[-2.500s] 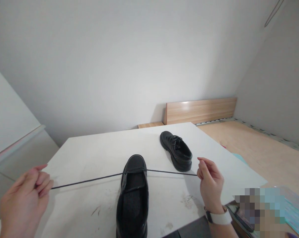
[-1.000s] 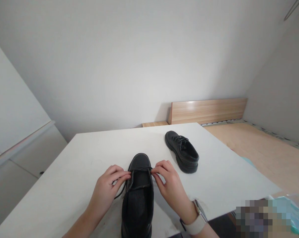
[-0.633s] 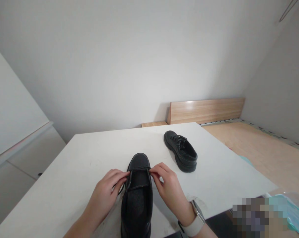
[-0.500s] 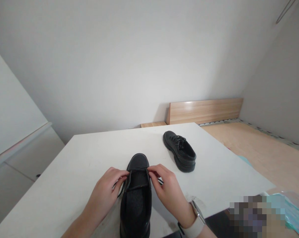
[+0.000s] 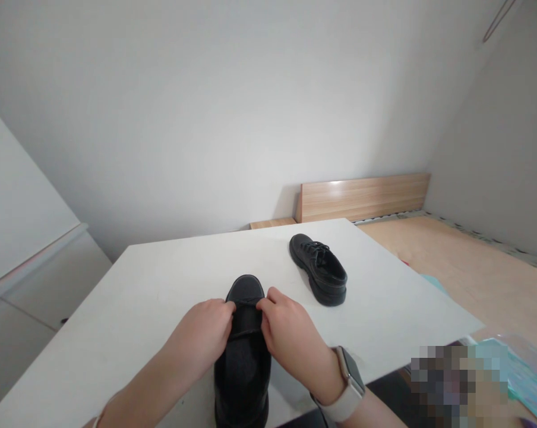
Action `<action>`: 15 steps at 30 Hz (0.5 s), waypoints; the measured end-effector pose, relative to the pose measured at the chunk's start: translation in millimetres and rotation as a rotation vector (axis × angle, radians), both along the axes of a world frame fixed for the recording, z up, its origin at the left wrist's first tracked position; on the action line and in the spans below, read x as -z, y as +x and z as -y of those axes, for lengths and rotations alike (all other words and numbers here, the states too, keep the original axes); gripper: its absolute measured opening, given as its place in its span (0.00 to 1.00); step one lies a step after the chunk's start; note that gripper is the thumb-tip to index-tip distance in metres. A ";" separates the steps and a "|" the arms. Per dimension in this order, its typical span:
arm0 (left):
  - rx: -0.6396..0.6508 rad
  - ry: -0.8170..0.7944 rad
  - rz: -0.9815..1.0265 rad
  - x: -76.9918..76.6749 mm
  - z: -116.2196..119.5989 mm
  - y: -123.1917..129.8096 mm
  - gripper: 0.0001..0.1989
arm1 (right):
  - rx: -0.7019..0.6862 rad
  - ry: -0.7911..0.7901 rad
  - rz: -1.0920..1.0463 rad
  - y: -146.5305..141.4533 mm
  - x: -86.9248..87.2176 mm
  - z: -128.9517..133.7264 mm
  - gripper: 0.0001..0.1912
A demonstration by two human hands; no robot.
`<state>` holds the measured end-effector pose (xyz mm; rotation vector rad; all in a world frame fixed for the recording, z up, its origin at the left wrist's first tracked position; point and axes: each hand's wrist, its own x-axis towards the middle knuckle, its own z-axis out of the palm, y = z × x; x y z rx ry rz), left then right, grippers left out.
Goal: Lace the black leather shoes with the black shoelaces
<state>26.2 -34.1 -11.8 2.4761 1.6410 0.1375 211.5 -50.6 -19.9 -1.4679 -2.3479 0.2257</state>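
Shoes (image 5: 243, 365) (image 5: 319, 270) number two, one in both hands' (image 5: 208, 327) (image 5: 288, 333) grip.

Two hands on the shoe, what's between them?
The near black shoe, its tongue showing between the left hand and the right hand, in the head view.

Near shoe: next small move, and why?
Probably start a lace crossing over the tongue. The left hand and right hand grip opposite sides of the near shoe just behind its toe; the tongue between them looks mostly uncovered, whereas the far shoe is laced.
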 end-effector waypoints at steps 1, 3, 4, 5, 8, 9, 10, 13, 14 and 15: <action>-0.006 0.004 -0.037 0.7 -0.8 2.2 0.15 | -0.002 0.006 0.026 -0.9 0.2 -1.1 0.11; -0.021 0.011 -0.084 1.3 -0.4 7.0 0.14 | 0.001 0.016 0.066 -2.6 1.0 -3.0 0.11; -0.029 0.020 -0.095 1.1 0.5 9.4 0.14 | 0.008 0.023 0.081 -3.6 1.5 -3.9 0.11; -0.038 0.037 -0.106 0.4 1.6 11.6 0.14 | 0.018 0.034 0.094 -4.5 2.0 -4.8 0.11; -0.051 0.144 -0.128 -6.0 5.0 15.2 0.14 | 0.034 0.095 0.084 -6.4 0.4 -7.8 0.09; -0.047 0.182 -0.101 -10.7 5.7 14.8 0.13 | 0.023 0.112 0.044 -6.6 -2.3 -9.1 0.09; -0.030 0.211 -0.040 -17.1 6.4 13.4 0.12 | 0.003 0.121 -0.023 -6.4 -6.6 -10.4 0.09; 0.050 0.317 0.330 -48.1 9.7 3.6 0.10 | -0.069 0.132 -0.376 -4.7 -31.1 -14.2 0.07; 0.057 0.396 0.474 -61.5 11.4 -0.5 0.09 | -0.092 0.150 -0.524 -4.1 -42.4 -15.0 0.06; 0.018 0.504 0.595 -75.4 13.4 -4.3 0.08 | -0.116 0.186 -0.668 -3.6 -54.6 -15.4 0.05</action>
